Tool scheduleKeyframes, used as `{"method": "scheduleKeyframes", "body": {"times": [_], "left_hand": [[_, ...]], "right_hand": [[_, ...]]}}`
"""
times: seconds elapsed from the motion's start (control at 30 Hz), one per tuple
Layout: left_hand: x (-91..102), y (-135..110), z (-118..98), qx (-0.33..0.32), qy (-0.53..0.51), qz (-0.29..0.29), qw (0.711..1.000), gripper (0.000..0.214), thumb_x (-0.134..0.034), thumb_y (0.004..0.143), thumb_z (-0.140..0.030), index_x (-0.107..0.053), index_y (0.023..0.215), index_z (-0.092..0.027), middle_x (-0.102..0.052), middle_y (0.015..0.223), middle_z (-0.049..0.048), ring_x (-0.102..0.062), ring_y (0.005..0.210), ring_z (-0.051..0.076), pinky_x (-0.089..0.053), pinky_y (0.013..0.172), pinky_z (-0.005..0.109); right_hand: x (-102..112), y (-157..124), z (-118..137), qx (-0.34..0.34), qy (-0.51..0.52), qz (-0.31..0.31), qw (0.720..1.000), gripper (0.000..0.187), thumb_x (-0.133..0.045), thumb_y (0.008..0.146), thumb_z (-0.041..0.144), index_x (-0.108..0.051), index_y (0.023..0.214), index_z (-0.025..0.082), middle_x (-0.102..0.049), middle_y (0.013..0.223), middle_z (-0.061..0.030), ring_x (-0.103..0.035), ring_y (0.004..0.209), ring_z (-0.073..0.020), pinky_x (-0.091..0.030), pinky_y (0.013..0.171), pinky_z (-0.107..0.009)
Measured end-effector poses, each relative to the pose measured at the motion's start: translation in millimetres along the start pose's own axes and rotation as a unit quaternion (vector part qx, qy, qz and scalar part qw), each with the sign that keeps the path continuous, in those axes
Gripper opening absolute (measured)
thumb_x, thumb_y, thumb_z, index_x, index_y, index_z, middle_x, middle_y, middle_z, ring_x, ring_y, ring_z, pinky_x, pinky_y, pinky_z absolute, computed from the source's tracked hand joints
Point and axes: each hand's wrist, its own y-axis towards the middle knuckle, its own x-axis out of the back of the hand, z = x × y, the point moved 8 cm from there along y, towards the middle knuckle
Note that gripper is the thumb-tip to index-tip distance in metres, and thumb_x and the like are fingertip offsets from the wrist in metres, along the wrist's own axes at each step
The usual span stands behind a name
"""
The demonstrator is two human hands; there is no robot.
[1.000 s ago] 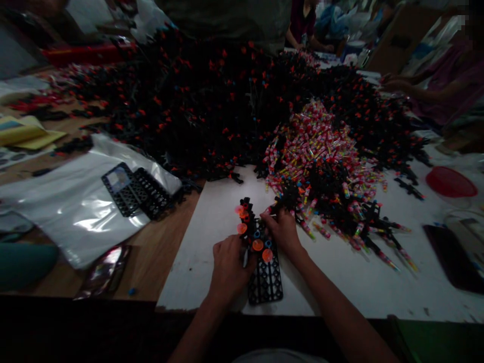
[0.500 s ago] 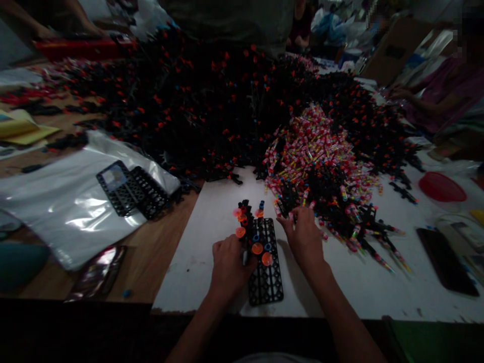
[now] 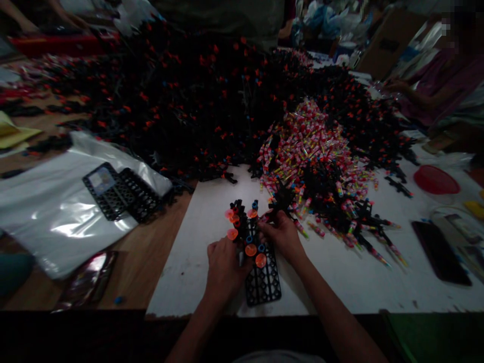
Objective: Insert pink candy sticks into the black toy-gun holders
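Note:
A black lattice tray [image 3: 263,287] lies on the white board in front of me. My left hand [image 3: 224,264] is closed around a bunch of black toy pieces [image 3: 239,209] with round orange discs [image 3: 250,250] and blue rings, at the tray's left side. Over the tray's upper part, my right hand [image 3: 283,234] has its fingertips pinched on a small pinkish piece, mostly hidden by the fingers. Just beyond it spreads a heap of small pink-and-yellow tubes [image 3: 308,133] mixed with black toy guns [image 3: 321,181].
A large mound of black toy guns with orange tips [image 3: 181,101] fills the back. Left are clear plastic bags [image 3: 49,201] and two more black trays [image 3: 104,189]. Right are a red lid [image 3: 436,179] and a phone [image 3: 440,252]. Another person [image 3: 434,91] sits at the far right.
My right hand has moved left from the edge of the tube heap to above the tray. My left hand keeps its grip on the black pieces. The view has shifted slightly.

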Motion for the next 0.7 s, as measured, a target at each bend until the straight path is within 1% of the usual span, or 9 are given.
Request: {"method": "scheduleKeyframes", "body": {"times": [0.1, 0.2, 0.33, 0.43, 0.5, 0.57, 0.6, 0.63, 0.7], "left_hand": [[0.9, 1, -1, 0.003, -0.009, 0.004, 1.000, 0.012, -0.056, 0.076, -0.029, -0.056, 0.081, -0.019, -0.062, 0.080, 0.0052, -0.057, 0.084, 0.024, -0.036, 0.081, 0.039], [2.4, 3, -2, 0.003, -0.018, 0.001, 1.000, 0.012, -0.055, 0.075, -0.027, -0.055, 0.083, -0.019, -0.062, 0.080, 0.0048, -0.057, 0.084, 0.024, -0.037, 0.081, 0.039], [2.7, 3, -1, 0.014, -0.028, 0.003, 1.000, 0.012, -0.056, 0.074, -0.027, -0.055, 0.083, -0.019, -0.062, 0.080, 0.0050, -0.058, 0.083, 0.024, -0.037, 0.079, 0.039], [4.6, 0, -1, 0.014, -0.029, -0.007, 0.999, 0.012, -0.056, 0.076, -0.029, -0.055, 0.082, -0.019, -0.062, 0.080, 0.0049, -0.057, 0.084, 0.024, -0.037, 0.080, 0.039], [5.7, -1, -3, 0.009, -0.029, -0.013, 0.999, 0.011, -0.056, 0.076, -0.030, -0.055, 0.081, -0.019, -0.062, 0.079, 0.0044, -0.057, 0.084, 0.023, -0.037, 0.081, 0.039], [5.9, -1, -3, 0.008, -0.027, -0.014, 0.999, 0.010, -0.056, 0.076, -0.029, -0.055, 0.080, -0.019, -0.061, 0.079, 0.0042, -0.057, 0.083, 0.022, -0.037, 0.081, 0.038], [5.7, -1, -3, 0.008, -0.026, -0.014, 1.000, 0.010, -0.056, 0.076, -0.029, -0.054, 0.079, -0.019, -0.061, 0.079, 0.0042, -0.057, 0.082, 0.022, -0.037, 0.080, 0.038], [5.6, -1, -2, 0.009, -0.025, -0.015, 1.000, 0.009, -0.057, 0.075, -0.028, -0.054, 0.078, -0.019, -0.061, 0.079, 0.0041, -0.057, 0.082, 0.022, -0.037, 0.080, 0.038], [5.8, 0, -1, 0.008, -0.026, -0.025, 0.999, 0.009, -0.057, 0.075, -0.028, -0.055, 0.078, -0.019, -0.061, 0.079, 0.0039, -0.058, 0.081, 0.022, -0.037, 0.079, 0.038]], "right_hand": [[2, -4, 5, 0.077, -0.127, -0.057, 0.987, 0.017, -0.062, 0.074, 0.032, -0.054, 0.085, 0.020, -0.062, 0.078, -0.0012, -0.062, 0.068, -0.0167, -0.051, 0.061, -0.028], [-11, -11, 20, 0.168, -0.290, -0.056, 0.941, 0.006, -0.053, 0.080, 0.022, -0.056, 0.085, 0.021, -0.061, 0.086, -0.0030, -0.059, 0.082, -0.0182, -0.048, 0.072, -0.028], [-18, -13, 29, 0.167, -0.420, -0.017, 0.892, 0.014, -0.049, 0.081, 0.013, -0.054, 0.091, 0.021, -0.060, 0.085, -0.0018, -0.058, 0.078, -0.0165, -0.046, 0.069, -0.026], [6, -19, 39, 0.148, -0.507, -0.054, 0.847, 0.017, -0.055, 0.083, 0.018, -0.053, 0.099, 0.018, -0.059, 0.094, -0.0055, -0.059, 0.081, -0.0185, -0.045, 0.066, -0.027], [37, -26, 45, 0.107, -0.589, -0.134, 0.790, 0.028, -0.062, 0.082, 0.026, -0.051, 0.106, 0.015, -0.055, 0.106, -0.0120, -0.059, 0.085, -0.0220, -0.045, 0.063, -0.028], [64, -32, 45, 0.050, -0.648, -0.176, 0.739, 0.028, -0.064, 0.081, 0.028, -0.053, 0.103, 0.014, -0.055, 0.106, -0.0156, -0.060, 0.084, -0.0242, -0.044, 0.060, -0.029], [72, -33, 43, 0.030, -0.656, -0.173, 0.734, 0.021, -0.063, 0.082, 0.025, -0.054, 0.097, 0.014, -0.057, 0.102, -0.0153, -0.061, 0.083, -0.0243, -0.044, 0.061, -0.029], [76, -33, 42, 0.024, -0.646, -0.162, 0.745, 0.014, -0.061, 0.082, 0.023, -0.054, 0.091, 0.015, -0.058, 0.097, -0.0139, -0.062, 0.083, -0.0240, -0.045, 0.062, -0.029], [72, -31, 39, 0.038, -0.559, -0.132, 0.818, 0.007, -0.056, 0.084, 0.021, -0.052, 0.082, 0.017, -0.061, 0.084, -0.0090, -0.063, 0.077, -0.0216, -0.046, 0.064, -0.029]]}}
